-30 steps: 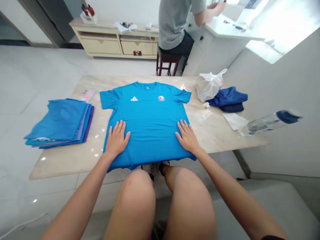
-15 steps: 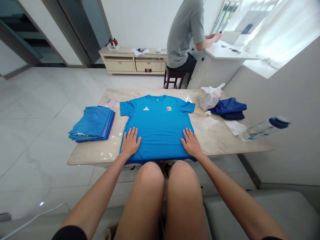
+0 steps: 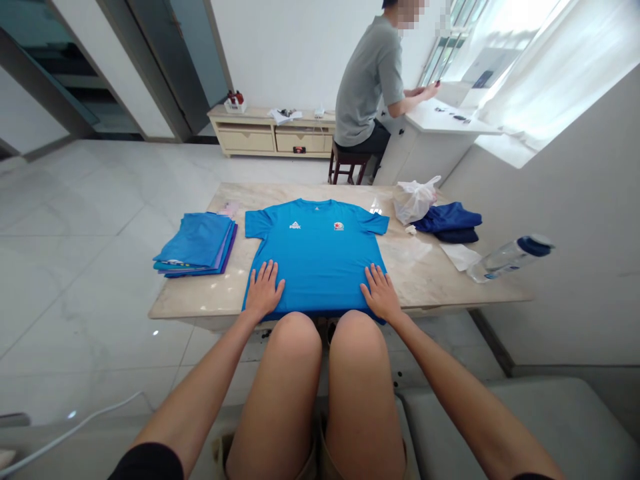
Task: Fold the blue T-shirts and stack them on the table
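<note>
A blue T-shirt point(image 3: 320, 260) lies spread front side up on the marble-topped table point(image 3: 430, 280), its collar at the far side and its hem hanging over the near edge. My left hand point(image 3: 264, 292) rests flat on the shirt's lower left, fingers outstretched. On the lower right side, my right hand point(image 3: 381, 293) lies flat as well, fingers a little apart. Neither hand grips the cloth. A stack of folded clothes point(image 3: 195, 243), blue and purple, sits at the table's left end.
On the table's right are a white plastic bag point(image 3: 415, 200), dark blue clothing point(image 3: 447, 220), a paper sheet point(image 3: 460, 256) and a clear bottle point(image 3: 505, 260) with a blue lid. Beyond, a person point(image 3: 367, 87) sits on a stool point(image 3: 349, 160) at a white desk point(image 3: 440, 120).
The camera view has shifted slightly. Both hands remain flat on the shirt in about the same places, and the shirt looks unchanged.
</note>
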